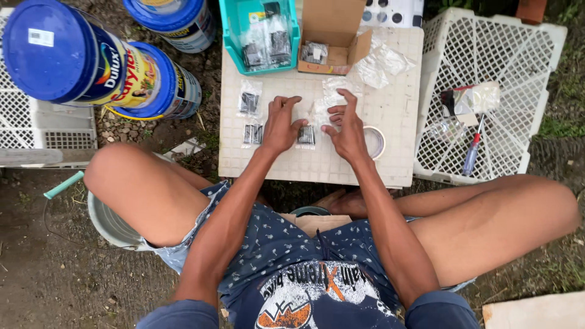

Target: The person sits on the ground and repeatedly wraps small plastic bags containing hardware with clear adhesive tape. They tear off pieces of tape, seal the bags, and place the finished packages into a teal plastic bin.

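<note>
Mid-board (390, 109): left hand (281, 125), right hand (347, 125) spread beside small bag (306, 135); edges well apart

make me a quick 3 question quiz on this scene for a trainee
1. True or false: the roll of tape lies on the white board beside the right hand.
2. Multiple choice: the small clear bag of dark parts between the two hands lies (A) in the teal bin, (B) on the white board, (C) in the cardboard box.
3. Where is the screwdriver?

Key: 1 true. 2 B; the left hand fingers touch it. 3 In the white lattice crate to the right of the board.
</note>
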